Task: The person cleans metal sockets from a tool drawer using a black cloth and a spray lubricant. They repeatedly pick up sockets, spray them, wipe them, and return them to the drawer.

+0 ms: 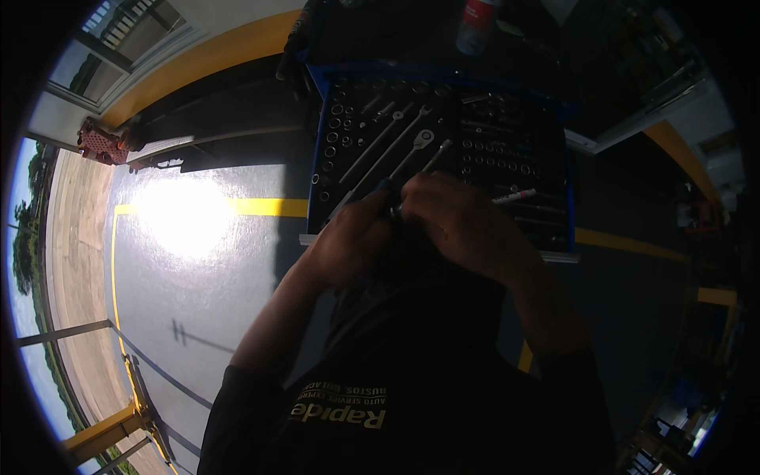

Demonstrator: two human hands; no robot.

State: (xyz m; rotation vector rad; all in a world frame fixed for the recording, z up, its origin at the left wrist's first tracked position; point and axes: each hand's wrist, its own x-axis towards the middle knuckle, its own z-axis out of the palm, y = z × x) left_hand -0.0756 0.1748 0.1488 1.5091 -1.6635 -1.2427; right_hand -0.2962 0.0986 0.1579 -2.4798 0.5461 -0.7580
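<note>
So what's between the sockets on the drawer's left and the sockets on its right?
In the head view, a ratchet and other long metal tools lie between them.

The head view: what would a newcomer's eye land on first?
Probably the white glare on the grey floor at left, washing over a yellow line. Next, perhaps, the blue-sided tool drawer at upper centre, with a shiny ratchet among its tools. The person's left hand and right hand are close together at its near side, in shadow.

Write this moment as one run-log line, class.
left hand: grip unclear; right hand: fingers curled, grip unclear; place: open tool drawer; inside: sockets, ratchet
</note>
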